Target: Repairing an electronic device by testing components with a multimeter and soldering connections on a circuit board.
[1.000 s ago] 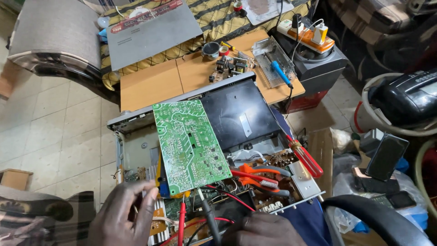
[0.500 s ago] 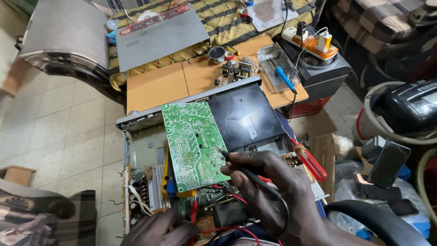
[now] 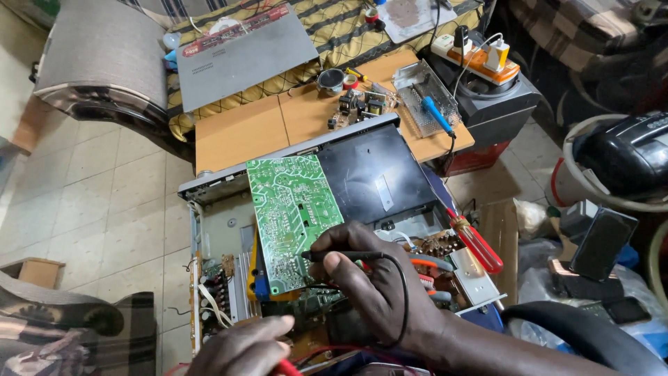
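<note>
R hand fingers pinch black probe, tip on green PCB w/ board tilted up over open chassis. L hand grips red probe. Risk: tip slips, bridges joints → short.

Grey metal cover panel, lying on a yellow checked cloth. Wooden desk, bearing a small round speaker, a small loose component board, and a perforated metal tray with a blue-handled soldering iron. Orange-and-white power strip on a black box. Red-handled screwdriver. Grey armchair. Tiled floor.
</note>
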